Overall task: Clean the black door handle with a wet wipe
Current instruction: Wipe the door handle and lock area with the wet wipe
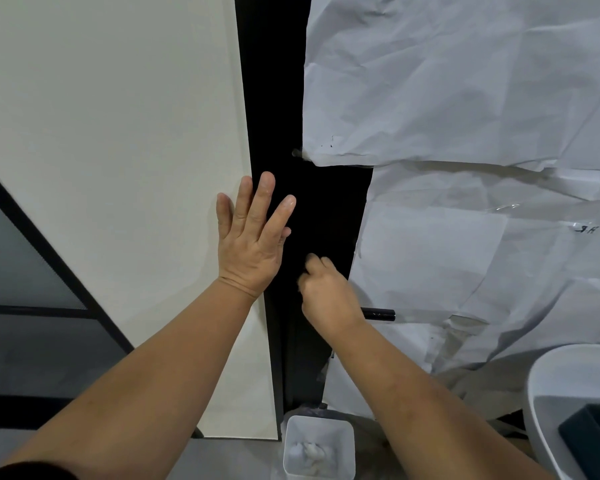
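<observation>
The door frame (274, 98) under my left hand (250, 244) looks matt black and smooth, and the wall panel (118, 116) beside it is a flat, matt off-white. White paper (465, 81), creased and wrinkled, covers the door, with strips of glossy clear tape (506, 207) on it. The handle (378, 314) is a smooth, slightly shiny black bar, the small bin (291, 452) below is translucent white plastic, and the basin (548, 375) is glossy white.

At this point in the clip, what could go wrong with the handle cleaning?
No wet wipe is visible: the right hand covers most of the black door handle, so wiping can't be confirmed. The left hand presses flat across the white panel edge and may leave smudges. The small white bin stands below and could be kicked.
</observation>
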